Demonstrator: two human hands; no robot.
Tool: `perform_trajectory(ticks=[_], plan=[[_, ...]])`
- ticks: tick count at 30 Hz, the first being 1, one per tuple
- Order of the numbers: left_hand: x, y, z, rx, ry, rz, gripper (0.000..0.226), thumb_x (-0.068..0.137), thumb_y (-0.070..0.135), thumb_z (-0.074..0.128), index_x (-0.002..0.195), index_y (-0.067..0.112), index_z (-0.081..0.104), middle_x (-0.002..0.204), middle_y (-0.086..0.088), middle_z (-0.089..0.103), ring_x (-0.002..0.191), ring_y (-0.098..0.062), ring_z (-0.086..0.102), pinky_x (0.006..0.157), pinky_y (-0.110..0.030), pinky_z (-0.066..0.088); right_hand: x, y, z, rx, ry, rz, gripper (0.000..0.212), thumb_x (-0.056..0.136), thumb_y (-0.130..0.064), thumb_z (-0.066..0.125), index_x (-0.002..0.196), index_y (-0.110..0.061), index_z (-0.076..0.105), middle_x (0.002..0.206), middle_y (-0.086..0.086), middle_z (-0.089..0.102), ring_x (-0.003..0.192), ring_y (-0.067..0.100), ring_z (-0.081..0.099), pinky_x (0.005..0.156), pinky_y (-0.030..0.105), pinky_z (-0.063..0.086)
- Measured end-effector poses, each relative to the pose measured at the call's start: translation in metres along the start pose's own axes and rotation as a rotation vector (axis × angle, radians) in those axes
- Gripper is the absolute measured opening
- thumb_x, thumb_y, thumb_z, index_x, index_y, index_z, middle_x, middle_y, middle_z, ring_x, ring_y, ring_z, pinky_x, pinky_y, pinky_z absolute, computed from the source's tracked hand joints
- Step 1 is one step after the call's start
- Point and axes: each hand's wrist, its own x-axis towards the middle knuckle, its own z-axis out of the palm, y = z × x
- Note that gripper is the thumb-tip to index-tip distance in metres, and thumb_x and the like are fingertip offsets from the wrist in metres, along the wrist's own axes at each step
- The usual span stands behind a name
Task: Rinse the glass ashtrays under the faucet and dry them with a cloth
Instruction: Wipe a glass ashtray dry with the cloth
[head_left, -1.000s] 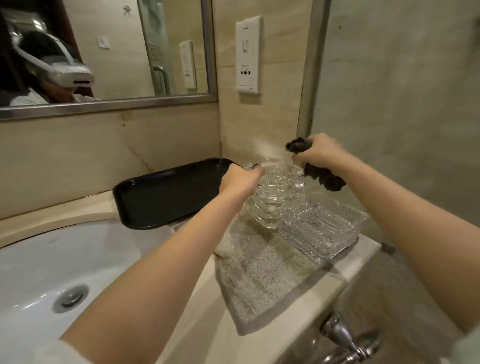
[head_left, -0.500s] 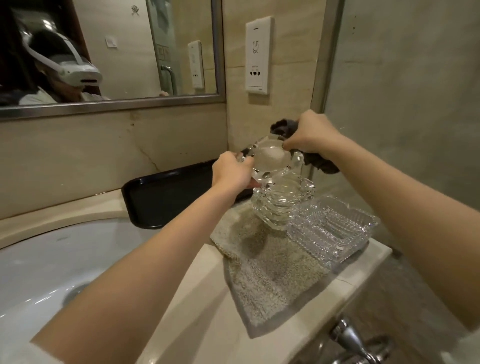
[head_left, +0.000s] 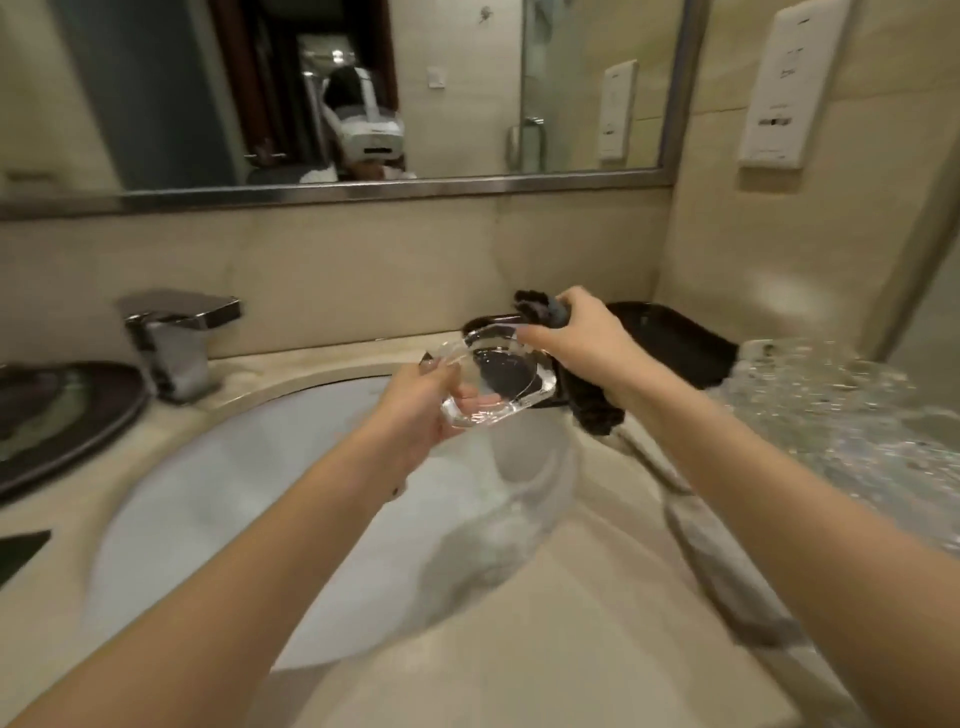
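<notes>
My left hand (head_left: 415, 410) grips a clear glass ashtray (head_left: 493, 382) by its near edge, held over the right side of the white basin (head_left: 234, 499). My right hand (head_left: 576, 338) clutches a dark cloth (head_left: 592, 410) and touches the ashtray's far rim. The chrome faucet (head_left: 176, 338) stands to the left at the back of the basin; no water shows. More glass ashtrays (head_left: 831, 410) lie blurred on a grey towel (head_left: 727, 571) at the right.
A black tray (head_left: 675, 343) sits behind my right hand against the wall. A dark dish (head_left: 57, 415) lies left of the faucet. A mirror (head_left: 363, 93) spans the wall above, and a white socket plate (head_left: 779, 88) hangs at the upper right.
My left hand lifted one ashtray off the stack and carried it left over the basin. My right hand followed with the cloth. The view swung left, bringing the faucet into sight.
</notes>
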Motion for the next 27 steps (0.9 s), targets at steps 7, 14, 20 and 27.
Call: perform_trajectory(ticks=[7,14,20,27], plan=[[-0.002,-0.035,-0.042,0.139,0.179,0.062,0.026,0.102,0.024,0.038,0.122,0.009,0.041,0.103,-0.007,0.065,0.06,-0.02,0.068,0.047,-0.022,0.045,-0.031,0.011,0.08,-0.128,0.065,-0.317,0.031,0.083,-0.036,0.054,0.095,-0.014,0.034,0.098,0.007,0.043,0.086,0.023,0.047,0.073,0.038,0.045],[0.007,-0.055,-0.034,0.048,0.249,0.017,0.024,0.1,0.026,0.041,0.117,0.012,0.05,0.091,-0.008,0.061,0.076,-0.018,0.059,0.058,-0.028,0.048,-0.035,0.039,0.107,-0.527,-0.135,-0.8,0.014,0.077,-0.008,0.068,0.09,-0.007,0.063,0.1,0.011,0.055,0.091,0.026,0.047,0.074,0.033,0.046],[0.01,-0.054,-0.039,-0.069,0.227,0.016,0.018,0.101,0.028,0.04,0.108,0.017,0.053,0.091,-0.007,0.063,0.079,-0.023,0.061,0.075,-0.043,0.051,-0.03,0.034,0.116,-0.637,-0.074,-0.881,0.009,0.071,-0.014,0.07,0.079,-0.012,0.072,0.087,0.006,0.064,0.079,0.027,0.056,0.06,0.032,0.048],[0.012,-0.047,-0.041,-0.065,0.328,0.194,0.014,0.1,0.029,0.041,0.106,0.018,0.048,0.091,-0.004,0.064,0.065,-0.02,0.067,0.06,-0.029,0.054,-0.037,0.023,0.111,-0.948,0.081,-0.602,0.018,0.063,-0.021,0.075,0.076,-0.01,0.069,0.082,0.01,0.059,0.074,0.028,0.054,0.053,0.03,0.034]])
